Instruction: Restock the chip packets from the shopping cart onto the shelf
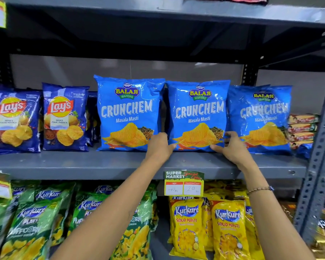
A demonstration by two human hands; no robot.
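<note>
Three light blue Balaji Crunchem packets stand upright in a row on the grey middle shelf. The middle Crunchem packet is gripped at its two bottom corners. My left hand holds its lower left corner, fingers tucked between it and the left Crunchem packet. My right hand holds its lower right corner, fingers behind the edge next to the right Crunchem packet. The shopping cart is out of view.
Dark blue Lay's packets stand left of the Crunchem row. Small orange packets are stacked at the far right by the perforated upright. Below hang green Kurkure packets, yellow Kurkure packets and a price tag.
</note>
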